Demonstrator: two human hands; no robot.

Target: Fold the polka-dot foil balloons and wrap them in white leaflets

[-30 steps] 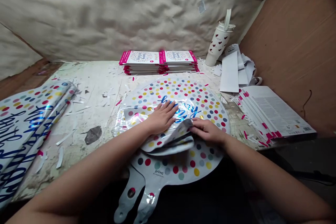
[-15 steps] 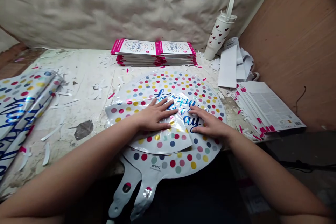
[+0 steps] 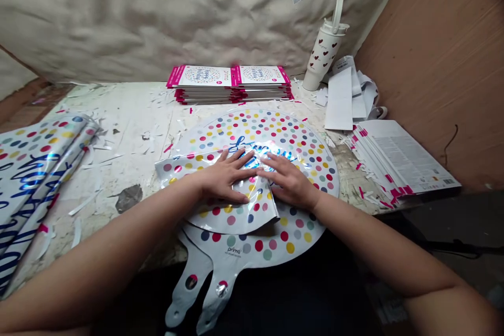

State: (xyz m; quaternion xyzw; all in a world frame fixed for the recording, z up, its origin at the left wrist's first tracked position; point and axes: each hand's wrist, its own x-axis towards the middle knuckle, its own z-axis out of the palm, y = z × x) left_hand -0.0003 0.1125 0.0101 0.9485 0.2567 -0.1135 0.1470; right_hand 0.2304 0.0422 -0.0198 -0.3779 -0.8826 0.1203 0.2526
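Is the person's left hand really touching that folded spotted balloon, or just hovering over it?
Touching: the head view shows the left hand spread palm-down, lying flat on the folded spotted balloon.

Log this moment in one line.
left grip: open, palm down on dotted flap | right grip: open, at flap's edge | printed packs: stacked behind

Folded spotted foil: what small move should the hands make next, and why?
Probably smooth the folded foil down along its right edge with the right hand: that hand lies there, the left hand is spread on top, and the lower right corner looks slightly lifted.
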